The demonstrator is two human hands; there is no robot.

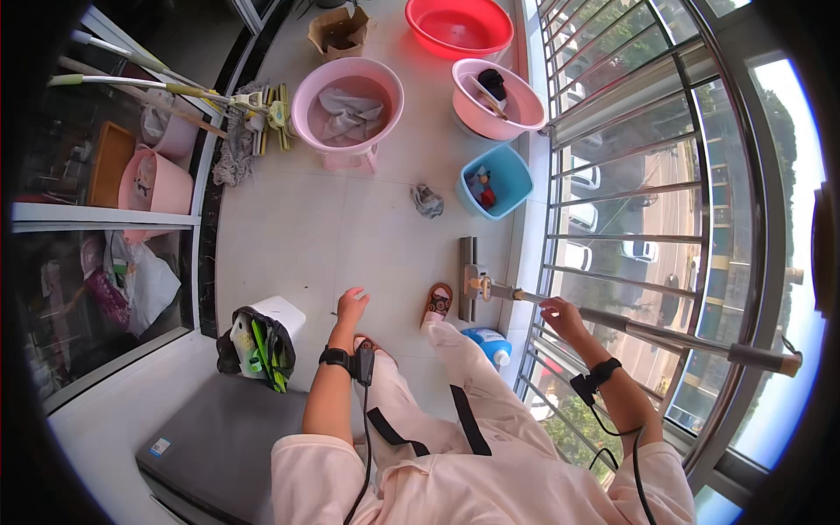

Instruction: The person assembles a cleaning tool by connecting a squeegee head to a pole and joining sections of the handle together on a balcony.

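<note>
My right hand point(564, 318) is at the handle of a long-handled flat mop point(604, 318), its fingers bent around the pole. The mop's grey flat head point(468, 278) rests near the foot of the wall, and its pole slants right across the window railing. My left hand point(353, 305) hangs over the floor tiles with loosely spread fingers, holding nothing. Closest to it are my sandalled feet, the right sandal point(437, 302) standing beside the mop head. A blue-capped bottle of blue liquid point(490, 346) stands by the wall below the pole.
Ahead stand a pink basin point(302, 105) with wet cloth on a stool, a red basin point(459, 39), another pink basin point(516, 127) and a blue tub point(499, 156). A grey rag point(427, 201) lies on the floor. Mops point(236, 131) lean left; a bagged bin point(278, 308) stands nearer.
</note>
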